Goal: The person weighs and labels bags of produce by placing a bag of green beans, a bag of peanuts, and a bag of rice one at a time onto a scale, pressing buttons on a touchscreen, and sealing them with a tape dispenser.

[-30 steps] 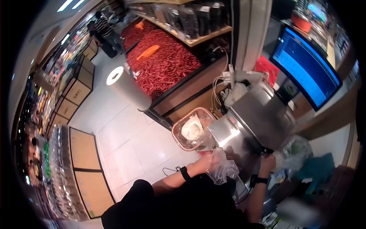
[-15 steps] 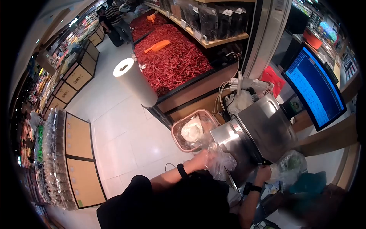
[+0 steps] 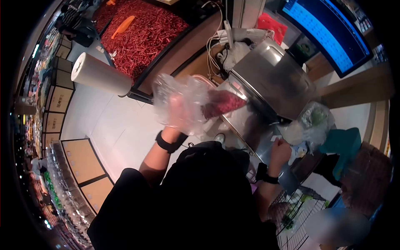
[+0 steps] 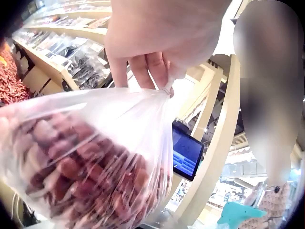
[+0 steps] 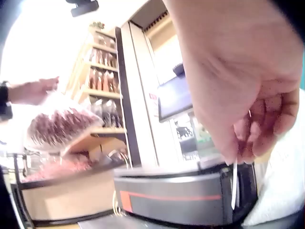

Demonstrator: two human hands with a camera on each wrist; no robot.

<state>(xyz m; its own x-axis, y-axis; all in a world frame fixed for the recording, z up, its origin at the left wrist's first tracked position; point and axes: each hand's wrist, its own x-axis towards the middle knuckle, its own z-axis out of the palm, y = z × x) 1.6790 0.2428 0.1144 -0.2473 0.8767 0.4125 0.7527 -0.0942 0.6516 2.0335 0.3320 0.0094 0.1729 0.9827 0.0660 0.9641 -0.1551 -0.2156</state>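
My left hand (image 3: 176,109) grips the gathered neck of a see-through plastic bag (image 4: 86,157), raised in front of my body. Reddish-brown pieces fill its lower part, and loose plastic covers much of the hand in the head view. The fingers curl around the twisted neck in the left wrist view. On the other side, my right hand (image 3: 280,153) pinches a thin white slip (image 5: 234,186) between thumb and fingers, seen nearly edge-on. That hand is beside the steel-topped machine (image 3: 271,79), whose dark side with an orange stripe shows in the right wrist view.
Beyond the bag stands a bin of red dried chilies (image 3: 146,37) with an orange scoop (image 3: 123,26). A plastic roll (image 3: 100,75) leans at its corner. At right are a monitor (image 3: 327,33), another plastic bag (image 3: 316,121), a teal container (image 3: 343,146) and a wire basket (image 3: 296,221).
My left hand has lifted the bag up and away from beside the machine. My right hand has drawn back from the machine's edge, now with a white slip showing. The head view has shifted.
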